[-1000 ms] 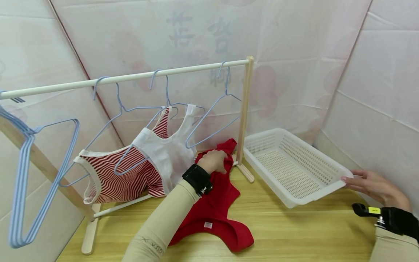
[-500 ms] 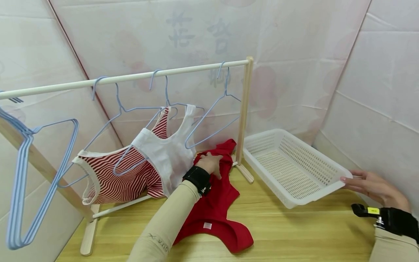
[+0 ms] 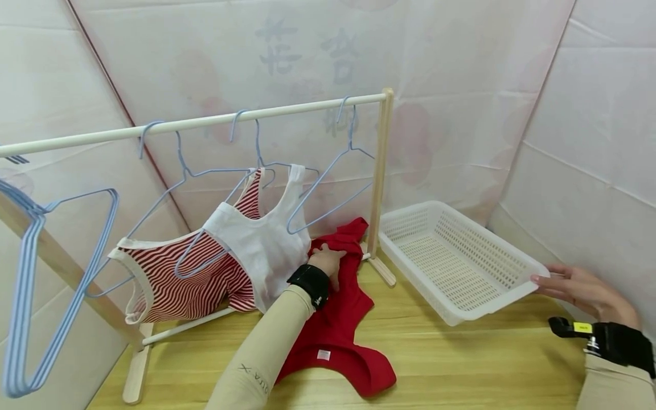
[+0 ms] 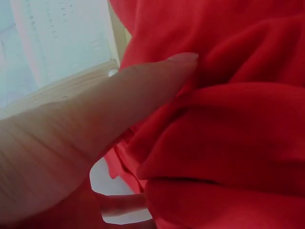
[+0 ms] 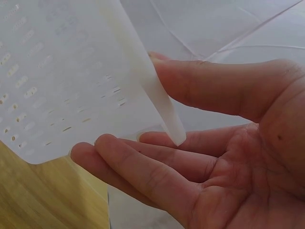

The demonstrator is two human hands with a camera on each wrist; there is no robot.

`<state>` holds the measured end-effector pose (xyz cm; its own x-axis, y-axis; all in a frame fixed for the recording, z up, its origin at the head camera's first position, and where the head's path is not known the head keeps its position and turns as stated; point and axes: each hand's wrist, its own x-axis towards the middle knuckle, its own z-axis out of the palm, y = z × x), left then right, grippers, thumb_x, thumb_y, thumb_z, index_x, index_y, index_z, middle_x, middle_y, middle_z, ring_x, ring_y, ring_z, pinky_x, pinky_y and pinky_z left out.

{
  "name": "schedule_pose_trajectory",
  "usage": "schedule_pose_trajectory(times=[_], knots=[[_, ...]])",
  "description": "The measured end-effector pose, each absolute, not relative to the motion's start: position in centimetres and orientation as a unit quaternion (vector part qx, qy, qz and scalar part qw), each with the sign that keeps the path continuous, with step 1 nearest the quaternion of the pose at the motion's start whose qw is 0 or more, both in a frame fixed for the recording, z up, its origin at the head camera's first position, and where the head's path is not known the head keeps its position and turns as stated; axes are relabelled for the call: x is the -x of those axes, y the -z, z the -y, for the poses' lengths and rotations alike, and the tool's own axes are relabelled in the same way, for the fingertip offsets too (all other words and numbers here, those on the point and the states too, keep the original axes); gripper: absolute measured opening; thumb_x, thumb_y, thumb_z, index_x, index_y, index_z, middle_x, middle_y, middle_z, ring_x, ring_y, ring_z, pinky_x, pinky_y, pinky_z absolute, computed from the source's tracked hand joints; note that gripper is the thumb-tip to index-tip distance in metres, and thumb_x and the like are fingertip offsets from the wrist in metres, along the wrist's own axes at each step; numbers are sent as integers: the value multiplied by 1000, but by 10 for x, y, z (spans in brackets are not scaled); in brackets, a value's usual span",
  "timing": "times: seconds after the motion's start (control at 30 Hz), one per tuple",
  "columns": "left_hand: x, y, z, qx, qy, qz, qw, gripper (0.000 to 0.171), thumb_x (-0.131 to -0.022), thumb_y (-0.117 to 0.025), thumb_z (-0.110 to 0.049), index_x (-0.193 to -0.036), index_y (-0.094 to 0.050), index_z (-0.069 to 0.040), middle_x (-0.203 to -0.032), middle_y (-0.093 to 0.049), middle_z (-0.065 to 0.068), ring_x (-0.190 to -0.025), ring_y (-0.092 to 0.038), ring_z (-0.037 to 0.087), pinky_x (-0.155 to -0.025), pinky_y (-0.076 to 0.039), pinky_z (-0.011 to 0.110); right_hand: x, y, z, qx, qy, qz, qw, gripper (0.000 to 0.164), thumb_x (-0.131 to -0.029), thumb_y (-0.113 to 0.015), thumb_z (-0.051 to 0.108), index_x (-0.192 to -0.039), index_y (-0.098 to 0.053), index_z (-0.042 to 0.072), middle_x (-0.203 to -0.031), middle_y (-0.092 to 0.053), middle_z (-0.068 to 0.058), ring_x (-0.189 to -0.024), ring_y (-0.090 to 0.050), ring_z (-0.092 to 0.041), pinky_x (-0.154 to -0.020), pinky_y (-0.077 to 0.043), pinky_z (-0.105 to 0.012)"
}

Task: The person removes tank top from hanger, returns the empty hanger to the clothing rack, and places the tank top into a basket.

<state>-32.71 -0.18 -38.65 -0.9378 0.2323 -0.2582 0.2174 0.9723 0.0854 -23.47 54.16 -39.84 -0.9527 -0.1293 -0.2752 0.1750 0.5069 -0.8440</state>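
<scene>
In the head view my left hand (image 3: 327, 265) lies on a red sleeveless top (image 3: 335, 319), its fingers spread over the cloth at the foot of the rack. The left wrist view shows the straight thumb (image 4: 157, 78) across red folds (image 4: 228, 129), with other fingers partly hidden below. My right hand (image 3: 589, 290) holds the near right end of a white perforated plastic basket (image 3: 492, 307). In the right wrist view the thumb (image 5: 205, 86) presses the rim (image 5: 159, 100) from outside and the fingers reach under the basket, which looks raised at that end.
A wooden rack (image 3: 381, 182) with a white rod (image 3: 205, 121) stands behind. On it hang a striped red top (image 3: 179, 279), a white tank top (image 3: 261, 233), a bare blue hanger (image 3: 328, 188) and several bare hangers (image 3: 31, 302) at left. Fabric walls (image 3: 451, 68) enclose the table (image 3: 461, 370).
My left hand has loosened from a bunched hold to spread fingers on the red top and shifted slightly toward me. The right hand and basket stay put.
</scene>
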Motion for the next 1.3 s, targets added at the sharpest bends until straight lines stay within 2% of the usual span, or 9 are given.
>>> schedule_pose_trajectory(times=[0.17, 0.3, 0.47, 0.6, 0.73, 0.83, 1.0, 1.07, 1.3], knots=[[338, 394, 5, -127, -12, -988, 85, 64, -72, -92, -15, -130, -67, -13, -133, -56, 25, -120, -55, 42, -90, -58, 46, 236, 397, -543, -1, 536, -831, 148, 27, -107, -55, 15, -134, -57, 13, -107, -72, 20, -99, -73, -2, -88, -61, -26], [345, 399, 11, -124, -48, -990, 48, 32, -75, -86, -7, -106, -75, -3, -113, -72, 19, -100, -68, 33, -82, -61, 41, 234, 399, -543, -4, 541, -829, 142, 21, -106, -57, 16, -125, -57, 25, -106, -72, 20, -99, -73, -2, -88, -61, -27], [345, 398, 16, -135, -74, -988, 33, 31, -76, -85, -5, -105, -74, -1, -110, -75, 18, -97, -72, 32, -85, -62, 41, 232, 401, -543, -3, 551, -824, 133, 23, -106, -58, 14, -118, -59, 34, -108, -73, 18, -99, -73, -2, -88, -61, -28], [344, 391, 17, -146, -76, -986, 20, 31, -77, -83, -3, -105, -72, -1, -113, -74, 18, -102, -72, 35, -90, -60, 41, 234, 401, -542, -3, 556, -820, 135, 23, -106, -57, 13, -119, -59, 32, -107, -73, 18, -98, -74, -3, -87, -61, -27], [342, 383, 16, -160, -60, -985, 0, 21, -78, -81, -4, -98, -74, -2, -109, -76, 15, -100, -72, 31, -85, -60, 40, 236, 399, -540, -9, 528, -837, 143, 41, -107, -57, 17, -143, -49, -1, -106, -71, 21, -98, -72, -1, -87, -61, -25], [340, 377, 15, -163, -51, -985, -12, 17, -81, -79, -6, -96, -74, -4, -110, -76, 16, -99, -72, 29, -83, -60, 41, 237, 397, -539, -12, 513, -846, 146, 59, -107, -56, 18, -149, -33, -17, -106, -71, 22, -98, -72, 0, -87, -60, -25], [333, 367, 12, -157, -65, -985, -10, 5, -87, -73, -7, -92, -74, -5, -111, -75, 17, -98, -72, 33, -83, -60, 43, 237, 399, -543, -2, 536, -831, 146, 24, -107, -55, 14, -130, -58, 18, -106, -72, 20, -98, -73, -2, -86, -60, -24], [329, 363, 11, -161, -70, -984, -9, 5, -90, -69, -7, -87, -73, -5, -107, -76, 17, -95, -72, 33, -81, -61, 43, 237, 400, -545, 0, 547, -824, 147, 24, -107, -54, 12, -120, -59, 32, -106, -72, 20, -98, -73, -2, -86, -61, -24], [318, 351, 8, -189, -88, -977, -33, 13, -92, -67, -4, -79, -67, -5, -88, -75, 15, -84, -72, 29, -71, -58, 39, 237, 402, -544, -6, 542, -827, 149, 22, -107, -55, 15, -123, -57, 31, -107, -73, 20, -98, -73, -1, -85, -61, -24]])
